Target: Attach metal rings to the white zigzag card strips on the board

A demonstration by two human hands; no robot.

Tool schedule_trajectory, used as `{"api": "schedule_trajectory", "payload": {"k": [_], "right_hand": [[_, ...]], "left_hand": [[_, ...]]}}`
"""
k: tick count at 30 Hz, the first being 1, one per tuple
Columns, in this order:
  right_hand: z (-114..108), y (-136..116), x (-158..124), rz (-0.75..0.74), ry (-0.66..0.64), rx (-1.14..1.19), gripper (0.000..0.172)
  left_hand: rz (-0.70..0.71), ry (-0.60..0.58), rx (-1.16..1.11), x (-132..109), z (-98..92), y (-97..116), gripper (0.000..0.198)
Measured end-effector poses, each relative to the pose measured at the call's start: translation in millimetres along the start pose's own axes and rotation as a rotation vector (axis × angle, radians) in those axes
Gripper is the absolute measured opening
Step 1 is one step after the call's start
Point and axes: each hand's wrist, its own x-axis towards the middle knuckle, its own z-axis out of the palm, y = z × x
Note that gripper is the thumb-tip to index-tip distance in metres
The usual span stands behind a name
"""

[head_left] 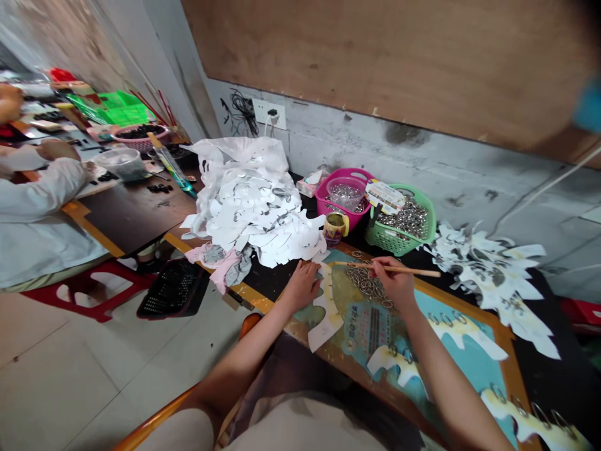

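Observation:
My right hand (395,289) is closed around a thin brush (413,271) with a wooden handle; its tip points left over the upper end of a curved white cut-out piece (330,310). My left hand (304,283) lies on the left edge of that piece, its fingers resting flat near the top. Yellowish smears and small marks show along the piece. Between my hands, and beside the right one, is a pile of metal rings (369,282) on the stained blue-green board (481,313). Further white pieces with rings (462,329) standing on them lie to the right.
A large heap of white cut-outs (260,207) stands at the back left, beside a small pot (334,229). Pink (323,188) and green baskets (425,235) hold metal rings. More stacked cut-outs (488,269) lie right. At the left, another person's sleeve (47,188) shows at a neighbouring table.

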Motion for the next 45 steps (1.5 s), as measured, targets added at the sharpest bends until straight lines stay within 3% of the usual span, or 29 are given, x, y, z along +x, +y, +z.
{"api": "schedule_trajectory", "payload": {"k": [5,9,13,17,21,25,29,33,38,42,45], "right_hand": [[-8,-2,-5,-0.019,-0.186,-0.058,0.017],[-13,3,-9,-0.037,-0.126,-0.044,0.017],[-15,10,-13,-0.044,-0.162,-0.042,0.017],[-16,12,-15,-0.073,-0.069,-0.046,0.016],[-14,11,-16,-0.064,-0.154,-0.03,0.015],[-12,10,-19,-0.066,-0.03,-0.065,0.015],[-13,8,-22,-0.126,-0.122,-0.04,0.012],[-14,3,-23,-0.203,-0.008,-0.1,0.009],[-14,-5,-25,-0.219,-0.157,-0.093,0.009],[-12,-7,-27,-0.21,-0.071,-0.127,0.01],[-10,-8,-27,-0.219,-0.13,-0.14,0.01]], "left_hand": [[0.002,0.005,-0.002,0,0.3,0,0.032],[0.003,0.003,-0.001,0,0.6,0,0.032],[0.005,0.002,0.001,0,1.2,-1,0.031],[0.007,0.002,0.001,0,2.0,-2,0.031],[0.007,0.008,0.001,0,2.2,-2,0.031],[0.007,0.009,-0.001,-1,2.4,-2,0.031],[0.005,0.01,-0.001,-1,2.6,-2,0.031],[0.006,0.008,-0.003,-1,2.3,-2,0.032],[0.007,0.01,0.0,0,2.5,-3,0.031],[0.005,0.011,0.001,-1,2.0,-2,0.032],[0.004,0.006,0.003,-1,1.3,-2,0.033]]}}
